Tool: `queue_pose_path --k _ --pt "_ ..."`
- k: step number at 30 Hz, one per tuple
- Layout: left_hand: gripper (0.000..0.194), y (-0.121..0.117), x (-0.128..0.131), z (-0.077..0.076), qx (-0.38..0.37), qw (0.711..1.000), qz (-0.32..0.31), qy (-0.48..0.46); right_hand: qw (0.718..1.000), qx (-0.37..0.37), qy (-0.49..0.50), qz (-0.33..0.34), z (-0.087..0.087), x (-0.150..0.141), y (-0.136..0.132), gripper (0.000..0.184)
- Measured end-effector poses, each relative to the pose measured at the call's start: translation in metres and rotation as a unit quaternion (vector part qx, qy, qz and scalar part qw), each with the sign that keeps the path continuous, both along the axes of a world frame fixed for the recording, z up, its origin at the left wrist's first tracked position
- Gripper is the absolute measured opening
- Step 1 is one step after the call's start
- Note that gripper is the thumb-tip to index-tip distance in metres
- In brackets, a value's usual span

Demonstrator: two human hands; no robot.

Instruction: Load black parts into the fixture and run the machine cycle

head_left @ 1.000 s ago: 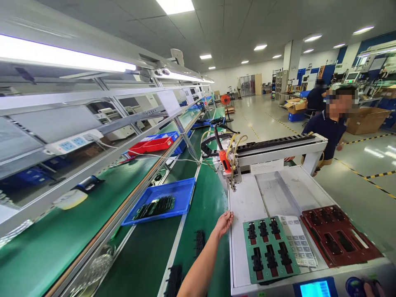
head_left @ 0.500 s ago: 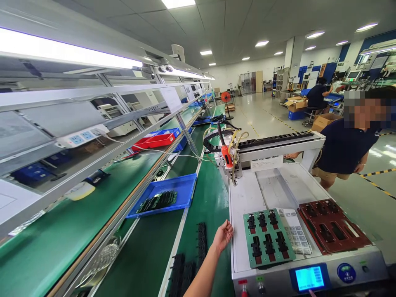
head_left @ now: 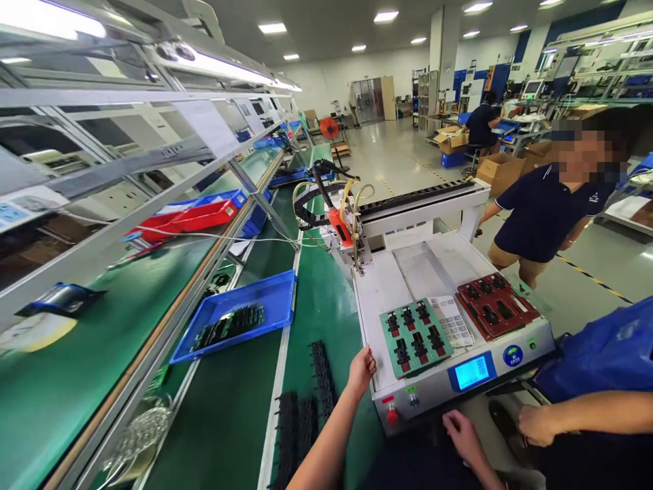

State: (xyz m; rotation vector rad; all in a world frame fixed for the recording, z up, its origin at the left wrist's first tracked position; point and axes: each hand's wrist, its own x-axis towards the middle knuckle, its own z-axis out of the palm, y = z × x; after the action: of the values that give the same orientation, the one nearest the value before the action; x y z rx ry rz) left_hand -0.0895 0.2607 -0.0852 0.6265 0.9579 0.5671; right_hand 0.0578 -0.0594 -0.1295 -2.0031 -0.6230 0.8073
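Observation:
My left hand (head_left: 361, 371) rests with loose, open fingers against the left edge of a white benchtop machine (head_left: 380, 299). My right hand (head_left: 460, 435) hovers palm down, fingers spread, just below the machine's front panel, near a red button (head_left: 390, 412) and a blue screen (head_left: 472, 372). It holds nothing. On the machine bed lie a green fixture plate (head_left: 415, 337) with black parts, a printed sheet (head_left: 451, 320) and a red fixture plate (head_left: 494, 306).
Rows of black parts (head_left: 306, 415) lie on the green belt (head_left: 229, 422) to the left, beyond them a blue tray (head_left: 239, 316). Another person's arm (head_left: 566, 415) reaches in from the right. A person in a dark shirt (head_left: 541, 211) stands behind the machine.
The view has pulled back and dropped. My right hand and the other person's arm have come into sight. My left hand stays at the machine's left edge.

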Motion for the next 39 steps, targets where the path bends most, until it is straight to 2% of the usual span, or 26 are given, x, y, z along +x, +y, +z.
queue_pose_path --k 2,4,7,9,10,12,14,16,18,19,20,22,25,29,33,35,37,39 --pt "0.054 -0.008 0.005 0.008 0.083 0.993 -0.046 0.065 0.998 0.026 0.033 0.046 -0.009 -0.011 0.021 0.047" --pt "0.052 -0.012 0.013 0.022 0.210 0.967 -0.067 0.129 0.993 0.031 0.042 0.107 -0.012 -0.013 0.040 0.047" --pt "0.044 -0.004 0.031 0.050 0.417 0.883 -0.076 0.202 0.983 -0.008 0.000 0.186 -0.011 -0.013 0.061 0.047" --pt "0.044 0.009 0.043 0.067 0.494 0.834 -0.108 0.220 0.975 -0.038 -0.031 0.218 -0.005 -0.013 0.066 0.047" --pt "0.044 0.017 0.048 0.073 0.506 0.822 -0.118 0.232 0.970 -0.051 -0.042 0.235 0.001 -0.011 0.066 0.047" --pt "0.040 0.031 0.054 0.077 0.484 0.824 -0.118 0.270 0.963 -0.051 -0.052 0.261 0.018 -0.002 0.066 0.039" --pt "0.034 0.040 0.056 0.073 0.431 0.841 -0.111 0.307 0.972 -0.006 -0.050 0.228 0.042 0.017 0.067 0.028" --pt "0.030 0.043 0.058 0.064 0.397 0.854 -0.127 0.310 0.991 0.058 -0.080 0.088 0.069 0.047 0.073 0.038" --pt "0.031 0.041 0.062 0.057 0.390 0.862 -0.134 0.294 0.984 0.085 -0.144 -0.060 0.091 0.083 0.086 0.046" --pt "0.030 0.040 0.065 0.054 0.386 0.866 -0.131 0.288 0.978 0.080 -0.169 -0.089 0.099 0.100 0.095 0.049" --pt "0.030 0.039 0.068 0.053 0.379 0.871 -0.126 0.285 0.978 0.065 -0.180 -0.087 0.104 0.116 0.105 0.053" --pt "0.030 0.038 0.073 0.052 0.363 0.879 -0.113 0.287 0.986 0.025 -0.162 -0.029 0.107 0.140 0.124 0.058" --pt "0.028 0.040 0.075 0.056 0.348 0.887 -0.093 0.289 0.992 -0.013 -0.122 0.024 0.102 0.158 0.146 0.061" --pt "0.018 0.047 0.066 0.067 0.358 0.887 -0.067 0.284 0.994 0.005 -0.107 0.020 0.093 0.164 0.162 0.059" --pt "0.011 0.057 0.053 0.075 0.441 0.864 -0.073 0.233 0.992 0.021 -0.128 0.005 0.090 0.166 0.165 0.060" --pt "0.018 0.059 0.046 0.073 0.442 0.870 -0.066 0.209 0.983 0.034 -0.177 -0.021 0.097 0.159 0.168 0.062" --pt "0.029 0.055 0.036 0.063 0.401 0.895 -0.037 0.191 0.966 0.060 -0.248 -0.034 0.112 0.143 0.177 0.059" --pt "0.041 0.041 0.025 0.047 0.329 0.930 -0.018 0.164 0.951 0.096 -0.293 0.037 0.134 0.119 0.197 0.050"
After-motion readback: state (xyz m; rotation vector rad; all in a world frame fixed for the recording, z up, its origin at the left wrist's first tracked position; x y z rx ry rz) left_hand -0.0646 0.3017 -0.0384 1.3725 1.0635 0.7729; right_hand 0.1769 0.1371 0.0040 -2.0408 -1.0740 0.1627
